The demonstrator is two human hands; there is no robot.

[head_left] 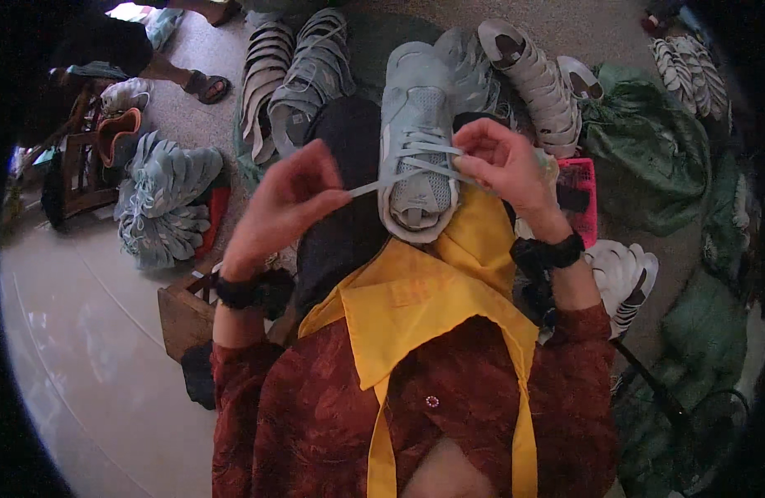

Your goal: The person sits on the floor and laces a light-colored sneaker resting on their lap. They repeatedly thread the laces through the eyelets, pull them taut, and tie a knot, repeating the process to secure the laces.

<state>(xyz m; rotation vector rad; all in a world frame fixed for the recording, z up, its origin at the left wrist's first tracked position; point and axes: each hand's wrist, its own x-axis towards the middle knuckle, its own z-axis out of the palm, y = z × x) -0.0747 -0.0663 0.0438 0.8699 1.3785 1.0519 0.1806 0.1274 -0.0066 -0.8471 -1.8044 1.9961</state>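
One pale grey-blue sneaker [417, 141] sits just above the middle of the frame, sole down on the person's lap, toe pointing to the top edge, its heel end resting on a yellow apron [436, 290] and part of its right side hidden behind the right hand [503, 162]. Both hands work its white lace [424, 162]: the left hand [287, 203], left of centre, has fingers curled in with thumb and forefinger pinched on the lace end, drawn taut across to the shoe; the right hand's fingers are bent close over the lace strands at the shoe's right edge, though which strand they pinch is hard to make out. Dark cloth [345, 191] covers the knee between hand and shoe. Beyond, along the top of the frame, more grey sneakers and strapped sandals [308, 75] lie crowded together, some cut off by the upper edge. A pink crate [583, 199] peeks from behind the right wrist. Green sacks [648, 158] fill the right side, blurring into the dark rim. A heap of pale shoe uppers [163, 203] lies at left, with a wooden stool [187, 311] partly hidden under the left forearm. Smooth pale floor [84, 349] opens at lower left. Another person's sandalled foot [204, 85] shows at upper left.
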